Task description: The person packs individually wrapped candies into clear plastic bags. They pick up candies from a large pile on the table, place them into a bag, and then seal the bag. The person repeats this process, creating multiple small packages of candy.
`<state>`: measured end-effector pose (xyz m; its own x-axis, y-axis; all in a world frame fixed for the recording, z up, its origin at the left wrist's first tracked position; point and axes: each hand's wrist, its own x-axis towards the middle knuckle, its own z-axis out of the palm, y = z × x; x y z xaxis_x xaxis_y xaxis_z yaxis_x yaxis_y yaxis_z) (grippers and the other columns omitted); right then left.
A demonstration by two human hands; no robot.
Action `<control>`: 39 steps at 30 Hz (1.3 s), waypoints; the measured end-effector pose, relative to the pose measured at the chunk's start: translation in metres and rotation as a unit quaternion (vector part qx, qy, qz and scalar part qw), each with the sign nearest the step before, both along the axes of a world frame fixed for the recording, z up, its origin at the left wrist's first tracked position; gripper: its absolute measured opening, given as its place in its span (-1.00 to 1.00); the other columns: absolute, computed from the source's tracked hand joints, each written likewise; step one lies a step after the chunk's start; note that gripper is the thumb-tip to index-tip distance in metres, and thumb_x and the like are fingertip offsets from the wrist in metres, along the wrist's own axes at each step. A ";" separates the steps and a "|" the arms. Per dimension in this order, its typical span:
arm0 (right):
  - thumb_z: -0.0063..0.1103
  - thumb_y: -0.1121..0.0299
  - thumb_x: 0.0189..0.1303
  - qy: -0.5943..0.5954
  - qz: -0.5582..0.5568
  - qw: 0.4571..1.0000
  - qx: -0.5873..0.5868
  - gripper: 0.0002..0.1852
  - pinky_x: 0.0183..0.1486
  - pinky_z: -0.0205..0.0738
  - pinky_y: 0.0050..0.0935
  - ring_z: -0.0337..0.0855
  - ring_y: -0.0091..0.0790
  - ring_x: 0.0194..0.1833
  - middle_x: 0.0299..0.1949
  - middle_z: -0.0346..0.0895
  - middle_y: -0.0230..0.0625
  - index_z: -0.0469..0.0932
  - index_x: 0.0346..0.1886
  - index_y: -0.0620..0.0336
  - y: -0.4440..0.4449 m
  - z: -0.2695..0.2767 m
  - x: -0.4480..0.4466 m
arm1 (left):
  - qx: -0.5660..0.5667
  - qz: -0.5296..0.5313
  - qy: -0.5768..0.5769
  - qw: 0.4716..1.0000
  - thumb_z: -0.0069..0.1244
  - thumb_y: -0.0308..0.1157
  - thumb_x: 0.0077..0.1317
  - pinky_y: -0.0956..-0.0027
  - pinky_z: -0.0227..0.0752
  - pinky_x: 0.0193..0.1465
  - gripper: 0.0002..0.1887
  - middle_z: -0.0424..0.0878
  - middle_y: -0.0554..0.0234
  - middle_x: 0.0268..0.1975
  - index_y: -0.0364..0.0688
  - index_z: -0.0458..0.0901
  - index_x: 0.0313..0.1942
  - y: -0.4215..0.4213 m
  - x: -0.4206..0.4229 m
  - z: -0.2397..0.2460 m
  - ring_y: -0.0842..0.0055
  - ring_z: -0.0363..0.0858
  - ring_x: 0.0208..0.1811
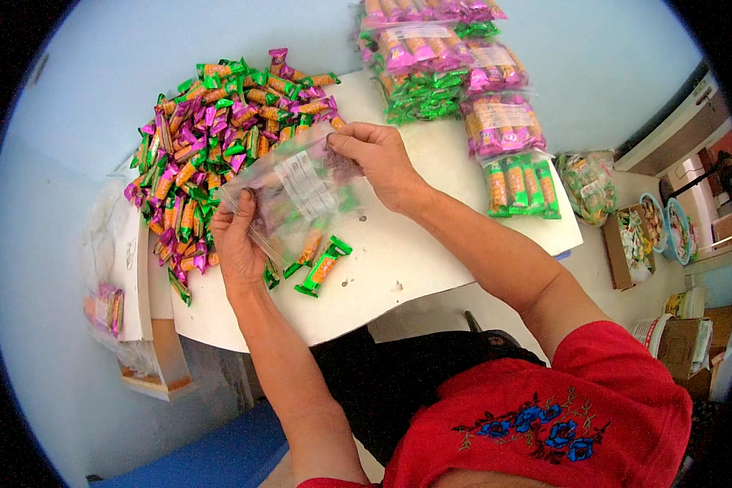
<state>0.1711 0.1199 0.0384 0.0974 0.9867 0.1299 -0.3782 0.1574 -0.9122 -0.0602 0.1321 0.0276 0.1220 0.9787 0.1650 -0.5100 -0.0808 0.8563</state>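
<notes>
Between my two hands a clear plastic bag [268, 201] with a printed white label is held up over the white table [415, 244]. My left hand [238, 244] pinches its near left edge, thumb on top. At the far right corner my right hand [378, 161] grips it between thumb and fingers. Through the film, wrapped snacks show blurred; whether any lie inside the bag I cannot tell. Just below the bag a green-ended wrapped snack [322, 268] lies on the table, with another partly under the bag. Beyond my left hand rises a large heap of green and purple wrapped snacks [219, 134].
Filled bags of snacks [427, 55] are stacked at the back against the wall. A row of green packets [523, 186] lies near the right table edge. On the floor at right are a stuffed plastic bag [587, 186], a cardboard box [616, 256] and blue basins [677, 226].
</notes>
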 end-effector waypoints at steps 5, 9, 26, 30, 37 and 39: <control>0.27 0.30 0.32 0.031 0.048 0.996 -0.073 -0.81 -0.41 0.43 -0.57 0.55 -0.62 -0.47 -0.43 0.61 -0.42 0.66 -0.29 0.24 -0.005 0.008 0.000 | -0.018 0.005 0.022 1.000 0.17 -0.47 0.34 0.45 0.59 -0.03 -0.80 0.74 0.22 -0.10 -0.31 0.67 -0.07 0.001 -0.001 -0.004 0.57 0.69 -0.14; 0.28 0.27 0.33 -0.018 0.023 0.999 -0.026 -0.78 -0.46 0.39 -0.56 0.51 -0.64 -0.52 -0.50 0.57 -0.44 0.64 -0.32 0.24 -0.001 -0.002 0.002 | -0.008 -0.012 0.026 1.000 0.16 -0.48 0.35 0.44 0.57 0.00 -0.80 0.74 0.20 -0.08 -0.33 0.66 -0.05 0.000 0.002 -0.001 0.57 0.68 -0.12; 0.19 0.38 0.34 0.019 -0.074 0.997 -0.026 -0.85 -0.50 0.29 -0.56 0.43 -0.65 -0.51 -0.49 0.51 -0.48 0.60 -0.22 0.29 0.002 -0.001 0.002 | 0.011 0.070 0.081 0.994 0.06 -0.42 0.42 0.35 0.54 0.13 -0.72 0.66 0.18 0.05 -0.32 0.56 0.07 -0.014 0.002 -0.008 0.46 0.64 0.04; 0.22 0.37 0.26 0.000 -0.059 0.998 0.011 -0.83 -0.59 0.34 -0.49 0.47 -0.57 -0.57 -0.53 0.52 -0.36 0.61 -0.29 0.32 0.007 -0.010 -0.004 | -0.018 0.133 0.059 0.989 0.06 -0.46 0.41 0.37 0.55 0.10 -0.79 0.66 0.16 0.01 -0.33 0.56 -0.01 -0.038 0.003 -0.003 0.46 0.64 0.00; 0.28 0.39 0.29 -0.009 0.133 0.991 0.015 -0.86 -0.57 0.34 -0.56 0.48 -0.64 -0.54 -0.49 0.56 -0.42 0.60 -0.23 0.27 -0.018 0.002 -0.013 | -0.011 0.233 0.018 0.972 0.09 -0.53 0.37 0.50 0.57 -0.07 -0.94 0.71 0.26 -0.20 -0.26 0.64 -0.18 -0.122 -0.007 0.034 0.59 0.67 -0.18; 0.28 0.38 0.29 -0.025 0.147 0.989 0.024 -0.85 -0.56 0.34 -0.56 0.48 -0.64 -0.55 -0.50 0.57 -0.41 0.59 -0.22 0.28 -0.026 0.005 -0.019 | -0.009 0.291 0.091 0.952 0.11 -0.51 0.36 0.51 0.53 -0.10 -0.94 0.69 0.29 -0.24 -0.27 0.65 -0.20 -0.147 -0.008 0.051 0.60 0.63 -0.22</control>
